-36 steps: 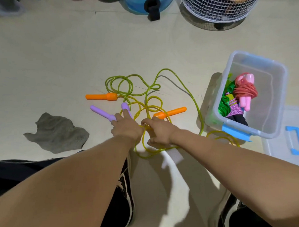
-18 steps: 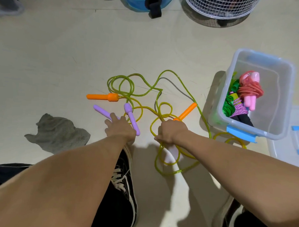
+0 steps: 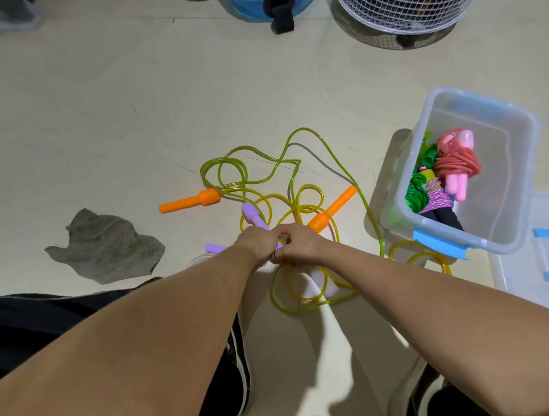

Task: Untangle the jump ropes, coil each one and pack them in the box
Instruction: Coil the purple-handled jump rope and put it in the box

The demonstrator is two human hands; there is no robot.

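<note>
We are pinching both hands — left hand [image 3: 259, 243], right hand [image 3: 296, 245] — closed on the yellow rope [image 3: 294, 298] by the purple handle [image 3: 252, 214]; feeding the handles through loops beats pulling.

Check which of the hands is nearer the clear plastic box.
Right. The right hand lies between the left hand and the clear plastic box; both sit left of it, at the tangle.

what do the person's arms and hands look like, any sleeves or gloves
Both forearms are bare, with no sleeves in view. The left hand and right hand wear no gloves. No watch or bracelet shows on either wrist.
</note>
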